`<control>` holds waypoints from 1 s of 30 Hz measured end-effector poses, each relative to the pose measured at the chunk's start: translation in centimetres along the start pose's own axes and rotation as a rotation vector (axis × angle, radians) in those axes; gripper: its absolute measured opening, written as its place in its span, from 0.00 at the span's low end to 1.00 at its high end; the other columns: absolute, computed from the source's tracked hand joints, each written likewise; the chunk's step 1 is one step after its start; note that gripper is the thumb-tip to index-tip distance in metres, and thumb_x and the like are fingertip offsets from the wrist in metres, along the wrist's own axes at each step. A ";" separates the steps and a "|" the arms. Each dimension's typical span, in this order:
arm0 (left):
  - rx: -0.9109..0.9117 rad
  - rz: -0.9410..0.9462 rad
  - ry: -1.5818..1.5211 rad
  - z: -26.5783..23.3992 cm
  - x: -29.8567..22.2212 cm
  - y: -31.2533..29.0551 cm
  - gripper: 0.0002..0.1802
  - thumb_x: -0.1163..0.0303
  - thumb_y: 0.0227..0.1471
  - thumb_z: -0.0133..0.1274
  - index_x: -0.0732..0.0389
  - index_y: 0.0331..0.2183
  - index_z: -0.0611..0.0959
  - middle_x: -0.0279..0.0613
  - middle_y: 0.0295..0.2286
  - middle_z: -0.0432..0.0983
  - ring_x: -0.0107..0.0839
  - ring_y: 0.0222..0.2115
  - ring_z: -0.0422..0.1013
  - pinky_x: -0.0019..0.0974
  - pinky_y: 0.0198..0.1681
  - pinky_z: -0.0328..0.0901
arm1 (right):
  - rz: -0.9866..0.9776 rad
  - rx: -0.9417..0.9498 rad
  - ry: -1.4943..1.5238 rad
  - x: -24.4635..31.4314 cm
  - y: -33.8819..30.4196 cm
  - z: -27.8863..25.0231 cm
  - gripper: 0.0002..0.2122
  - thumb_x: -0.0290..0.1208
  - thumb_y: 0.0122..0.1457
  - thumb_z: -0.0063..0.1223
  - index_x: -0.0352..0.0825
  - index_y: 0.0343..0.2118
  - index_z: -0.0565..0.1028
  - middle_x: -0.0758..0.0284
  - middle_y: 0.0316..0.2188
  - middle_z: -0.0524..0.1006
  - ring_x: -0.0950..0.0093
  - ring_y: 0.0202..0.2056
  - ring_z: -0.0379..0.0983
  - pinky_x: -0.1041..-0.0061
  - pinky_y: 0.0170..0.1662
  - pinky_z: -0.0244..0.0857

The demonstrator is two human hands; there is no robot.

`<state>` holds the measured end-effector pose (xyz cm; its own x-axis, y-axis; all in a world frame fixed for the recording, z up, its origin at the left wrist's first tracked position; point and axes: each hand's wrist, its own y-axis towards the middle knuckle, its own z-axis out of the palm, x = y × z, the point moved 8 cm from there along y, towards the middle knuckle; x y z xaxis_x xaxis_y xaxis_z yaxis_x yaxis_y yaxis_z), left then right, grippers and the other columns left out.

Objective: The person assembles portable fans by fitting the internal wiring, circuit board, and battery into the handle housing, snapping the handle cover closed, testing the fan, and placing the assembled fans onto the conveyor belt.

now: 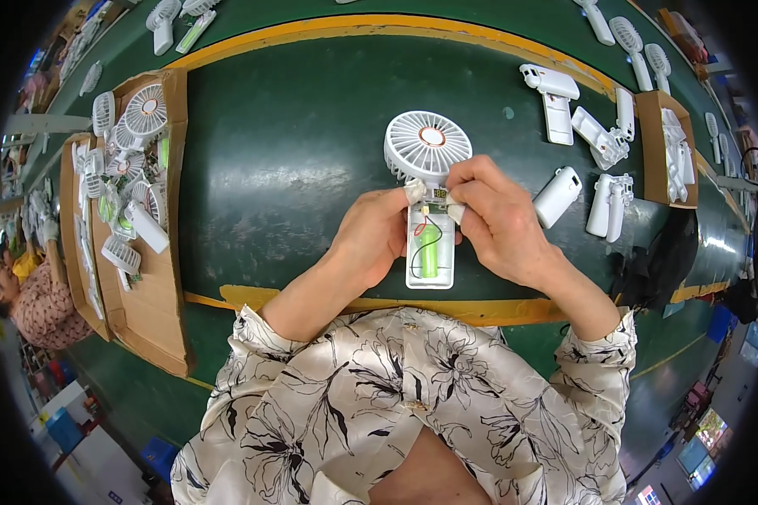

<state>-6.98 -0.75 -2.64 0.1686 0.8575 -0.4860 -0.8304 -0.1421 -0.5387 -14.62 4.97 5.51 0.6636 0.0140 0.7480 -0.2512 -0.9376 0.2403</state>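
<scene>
A white handheld fan [428, 148] lies on the dark green belt [295, 151], its round grille pointing away from me. Its handle half is open, showing a green battery cell [429, 251] with red and black wires and a small circuit board. My left hand [377, 236] grips the left side of the handle near the neck. From the right, my right hand [495, 220] pinches the same neck area, fingertips taped, touching the circuit board.
A cardboard tray [156, 295] at left holds several open fan halves and grilles. White handle covers [557, 195] and more fan parts lie at right beside another cardboard box [653, 126]. Another person sits at far left [34, 295].
</scene>
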 end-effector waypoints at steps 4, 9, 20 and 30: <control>0.006 0.004 -0.003 -0.1 0.1 0.0 0.18 0.68 0.53 0.35 0.74 0.38 0.70 0.51 0.31 0.72 0.40 0.29 0.73 0.39 0.34 0.69 | -0.017 -0.004 -0.002 0.0 0.0 0.2 0.07 0.11 0.42 0.42 0.25 0.27 0.67 0.60 0.32 0.67 0.65 0.29 0.68 0.74 0.30 0.63; 0.017 -0.013 -0.011 -0.6 0.5 0.2 0.18 0.69 0.53 0.35 0.74 0.38 0.70 0.51 0.31 0.72 0.40 0.29 0.73 0.40 0.33 0.70 | -0.034 -0.023 -0.010 0.3 -0.1 0.2 0.07 0.11 0.42 0.42 0.25 0.27 0.67 0.59 0.32 0.67 0.65 0.29 0.67 0.74 0.30 0.63; 0.004 -0.024 0.010 -0.8 0.4 -0.2 0.17 0.67 0.51 0.43 0.72 0.37 0.71 0.47 0.33 0.72 0.35 0.34 0.71 0.37 0.38 0.67 | -0.094 -0.018 -0.119 0.5 -0.5 0.8 0.11 0.12 0.35 0.48 0.25 0.26 0.67 0.60 0.32 0.66 0.63 0.32 0.65 0.71 0.30 0.64; -0.022 -0.042 0.024 -1.7 1.2 0.1 0.14 0.67 0.50 0.45 0.70 0.33 0.74 0.43 0.31 0.72 0.30 0.31 0.70 0.35 0.35 0.66 | -0.110 -0.044 -0.210 0.5 -1.2 1.7 0.12 0.14 0.33 0.50 0.26 0.26 0.67 0.61 0.32 0.66 0.65 0.31 0.65 0.72 0.29 0.65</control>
<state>-5.97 -0.60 -4.50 0.2161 0.8507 -0.4791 -0.8106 -0.1173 -0.5738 -12.83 5.57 4.53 0.8195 0.0383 0.5717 -0.1966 -0.9184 0.3433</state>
